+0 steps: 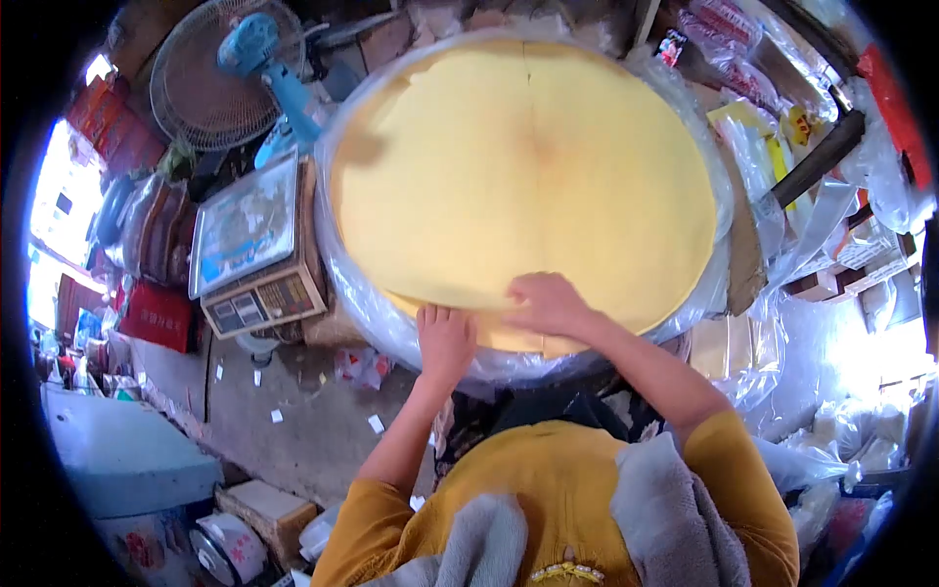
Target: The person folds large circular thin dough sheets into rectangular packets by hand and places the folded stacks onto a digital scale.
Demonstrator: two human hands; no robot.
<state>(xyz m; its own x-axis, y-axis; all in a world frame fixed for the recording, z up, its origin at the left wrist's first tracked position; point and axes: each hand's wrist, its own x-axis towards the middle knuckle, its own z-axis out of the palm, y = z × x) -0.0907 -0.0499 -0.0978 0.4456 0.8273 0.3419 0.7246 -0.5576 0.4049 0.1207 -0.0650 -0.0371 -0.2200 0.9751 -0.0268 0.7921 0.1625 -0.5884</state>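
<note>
A large round yellow sheet [440, 196] lies over a big round surface, and a darker yellow layer shows below its near edge. My left hand [447, 344] is at that near edge, its fingers curled over the sheet's rim. A little to the right and further in, my right hand [550, 305] is closed on the sheet's edge, slightly blurred. Between the two hands the edge looks a little raised. The fingertips of both hands are hidden.
Clear plastic film [367, 318] hangs around the rim. To the left are a fan [230, 73] and a flat scale-like tray [246, 227] on a cardboard box [264, 301]. Plastic bags [822, 230] and a dark bar [820, 161] crowd the right side.
</note>
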